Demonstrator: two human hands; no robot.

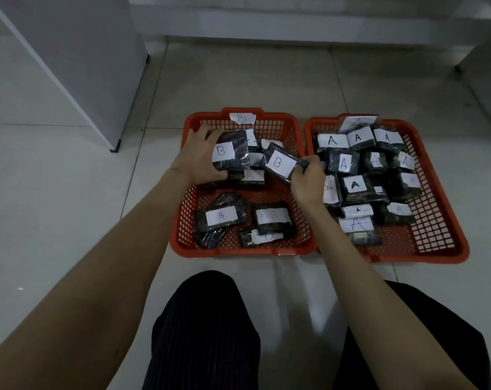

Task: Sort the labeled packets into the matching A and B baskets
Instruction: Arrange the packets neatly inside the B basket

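Floor (69, 164) tiles carry both red baskets, set side by side in front of the kneeling person so either is one short reach away. Left hand (198, 159) curls round a B packet (230, 153) near the far edge of the B basket (182, 220), thumb underneath and fingers over the top; the packet sits over the pile there, so I judge it is being stacked or straightened where it belongs. Right hand (306, 181) pinches a second B packet (281, 163) by its near corner, tilted with the label facing up, held above the middle of the same basket. That tilt probably lets the letter be read before release. Loose B packets lie flat at the basket's near end. A paper tag (242, 118) marked B hangs on the far rim. Further right, the A basket (441, 249) holds many A packets (354, 185), labels mostly up, crowded toward its far and left side. No packet shows outside the baskets, so the sort looks close to finished.
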